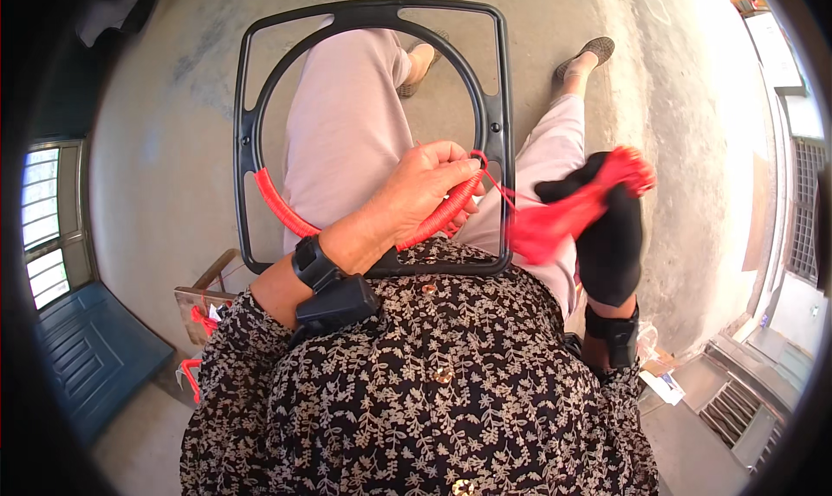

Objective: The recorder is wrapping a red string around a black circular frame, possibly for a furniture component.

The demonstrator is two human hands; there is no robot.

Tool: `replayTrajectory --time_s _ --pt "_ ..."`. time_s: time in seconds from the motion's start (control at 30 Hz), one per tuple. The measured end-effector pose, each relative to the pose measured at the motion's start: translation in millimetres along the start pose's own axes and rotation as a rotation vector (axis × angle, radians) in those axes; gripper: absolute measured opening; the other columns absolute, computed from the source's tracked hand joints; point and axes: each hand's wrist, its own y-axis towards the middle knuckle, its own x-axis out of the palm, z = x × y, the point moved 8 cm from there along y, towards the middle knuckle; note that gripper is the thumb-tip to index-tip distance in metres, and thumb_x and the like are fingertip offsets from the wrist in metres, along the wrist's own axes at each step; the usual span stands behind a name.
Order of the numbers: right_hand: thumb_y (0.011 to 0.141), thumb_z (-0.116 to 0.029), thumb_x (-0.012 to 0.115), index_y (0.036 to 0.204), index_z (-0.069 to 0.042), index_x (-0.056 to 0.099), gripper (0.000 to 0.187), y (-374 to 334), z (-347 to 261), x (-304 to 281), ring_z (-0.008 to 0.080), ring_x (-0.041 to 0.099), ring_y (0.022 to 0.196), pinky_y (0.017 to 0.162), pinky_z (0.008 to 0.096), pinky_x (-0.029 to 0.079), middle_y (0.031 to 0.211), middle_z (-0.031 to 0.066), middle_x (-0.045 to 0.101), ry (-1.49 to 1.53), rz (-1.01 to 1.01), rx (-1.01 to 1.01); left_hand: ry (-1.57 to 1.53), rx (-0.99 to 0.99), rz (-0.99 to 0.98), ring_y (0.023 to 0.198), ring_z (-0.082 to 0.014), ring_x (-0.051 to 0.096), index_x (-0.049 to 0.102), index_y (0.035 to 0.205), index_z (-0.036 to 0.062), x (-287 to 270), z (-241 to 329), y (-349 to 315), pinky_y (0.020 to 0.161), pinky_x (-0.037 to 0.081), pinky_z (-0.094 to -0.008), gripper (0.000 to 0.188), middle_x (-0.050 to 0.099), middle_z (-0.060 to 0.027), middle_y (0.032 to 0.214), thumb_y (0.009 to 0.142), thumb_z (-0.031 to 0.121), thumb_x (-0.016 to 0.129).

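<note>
Nearest the head camera is the person's floral blouse (416, 392), and just beyond it the black plastic frame (373, 132) lies across the lap, its near edge against the belly and its far edge out over the knees. The left hand (416, 192) has its grip closed on the frame's inner ring where the red cord wrapping (286, 214) covers the lower arc. The right hand (611, 236), in a black glove, is clamped on a bunch of loose red cord (555, 223) held off to the right, a strand running taut to the ring. The frame looks light but stiff, best held by its rim; the cord looks soft, thin and somewhat slick, needing a firm pinch. The cord's long axis runs left to right.
</note>
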Motion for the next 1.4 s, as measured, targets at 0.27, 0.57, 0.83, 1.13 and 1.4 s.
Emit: replayTrajectory --time_s 0.27,0.57,0.83,1.13,1.4 --pt "0.097 -0.036 0.046 0.113 -0.005 0.050 0.035 -10 -14 -72 0.0127 0.049 0.064 0.070 0.0327 0.043 0.071 -0.0003 0.047 0.206 0.061 -0.024 -0.207 0.085 -0.115 0.057 -0.0188 0.064 0.051 0.092 0.0023 10 2 1 0.048 0.054 -0.0297 0.015 0.062 -0.0128 0.076 0.096 0.016 0.051" --pt "0.097 -0.032 0.041 0.109 0.004 0.050 0.038 11 -105 -171 0.0210 0.049 0.078 0.082 0.0399 0.043 0.086 0.0068 0.050 0.216 0.602 -0.588 -0.240 0.104 -0.080 0.054 -0.0206 0.063 0.050 0.091 0.0025 4 6 -5 0.047 0.053 -0.0318 0.010 0.063 -0.0151 0.074 0.095 0.012 0.051" --pt "0.076 -0.003 0.068 0.127 -0.006 0.050 0.053 73 -30 13 0.0223 0.064 0.094 0.083 0.0325 0.050 0.101 0.0114 0.064 -1.216 0.021 -0.396 0.034 0.313 -0.012 0.057 -0.0165 0.064 0.052 0.094 0.0007 -6 7 -3 0.049 0.054 -0.0300 0.008 0.062 -0.0097 0.078 0.092 0.007 0.057" --pt "0.066 -0.015 0.064 0.082 -0.013 0.068 0.016 67 36 143 0.0216 0.053 0.112 0.105 0.0429 0.035 0.099 0.0065 0.062 -1.979 -0.807 -1.160 0.387 0.588 0.268 0.073 -0.0126 0.058 0.063 0.087 -0.0012 -16 19 -5 0.060 0.047 -0.0260 0.014 0.060 -0.0089 0.095 0.081 0.011 0.069" --pt "0.066 -0.012 0.067 0.099 -0.007 0.062 0.033 77 25 128 0.0284 0.050 0.117 0.103 0.0424 0.036 0.110 0.0097 0.059 -1.758 -0.661 -0.930 0.456 0.455 0.186 0.081 -0.0125 0.062 0.059 0.094 -0.0033 -9 25 -11 0.072 0.052 -0.0251 0.012 0.060 -0.0058 0.097 0.087 0.005 0.062"
